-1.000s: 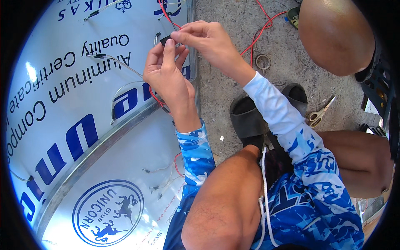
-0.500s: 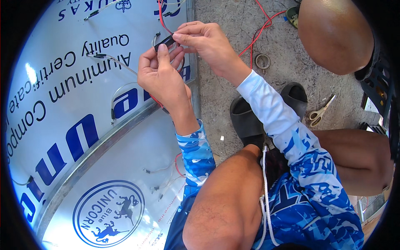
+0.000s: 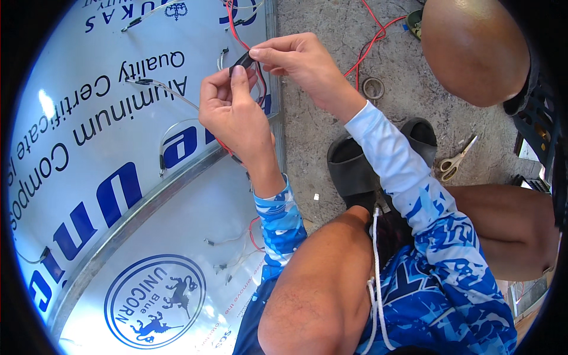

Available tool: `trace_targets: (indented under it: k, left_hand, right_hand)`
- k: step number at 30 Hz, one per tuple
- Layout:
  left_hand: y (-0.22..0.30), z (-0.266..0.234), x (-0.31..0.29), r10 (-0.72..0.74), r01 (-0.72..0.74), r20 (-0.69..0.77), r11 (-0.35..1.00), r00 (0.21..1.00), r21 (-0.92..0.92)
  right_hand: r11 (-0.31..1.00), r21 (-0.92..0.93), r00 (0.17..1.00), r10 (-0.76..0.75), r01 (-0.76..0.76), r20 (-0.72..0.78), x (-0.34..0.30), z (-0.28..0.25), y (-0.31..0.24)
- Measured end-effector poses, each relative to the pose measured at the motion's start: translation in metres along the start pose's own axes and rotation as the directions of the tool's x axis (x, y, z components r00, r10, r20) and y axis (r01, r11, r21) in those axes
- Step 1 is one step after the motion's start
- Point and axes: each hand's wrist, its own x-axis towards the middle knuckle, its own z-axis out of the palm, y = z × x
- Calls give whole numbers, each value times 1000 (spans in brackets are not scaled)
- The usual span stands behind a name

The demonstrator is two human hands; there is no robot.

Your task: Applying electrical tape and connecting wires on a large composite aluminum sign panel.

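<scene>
A short, dark strip that looks like black electrical tape (image 3: pixel 243 61) stretches between my two hands above the edge of a white sign panel (image 3: pixel 112 139). My left hand (image 3: pixel 234 109) pinches its lower end, the thumb on top and the other fingers curled beneath. At the upper end, my right hand (image 3: pixel 290 56) grips it between thumb and index finger. Red wires (image 3: pixel 235 31) run down to the strip from the top and pass behind my fingers. Whether the strip is stuck around the wires is hidden by my fingers.
Thin clear leads (image 3: pixel 171 90) with dark ends lie across the panel, which has a metal frame (image 3: pixel 127 222). On the concrete floor are a tape roll (image 3: pixel 373 89), scissors (image 3: pixel 457 158) and a red cable (image 3: pixel 370 44). Another person's knee (image 3: pixel 473 50) is at the upper right.
Both hands have shifted slightly right, with the black strip still between them. The strip is tilted more steeply, and less of it shows.
</scene>
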Motion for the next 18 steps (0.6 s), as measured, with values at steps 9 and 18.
trace_targets:
  k: [9, 18]
  left_hand:
    - [13, -3, -6, 4, -3, 42, 999, 999, -42]
    - [21, -5, -11, 2, -2, 8, 1000, 1000, -25]
  right_hand:
    - [997, 47, 996, 54, -57, 76, -1, -1, -12]
    - [941, 293, 980, 126, -167, 154, -4, 4, -11]
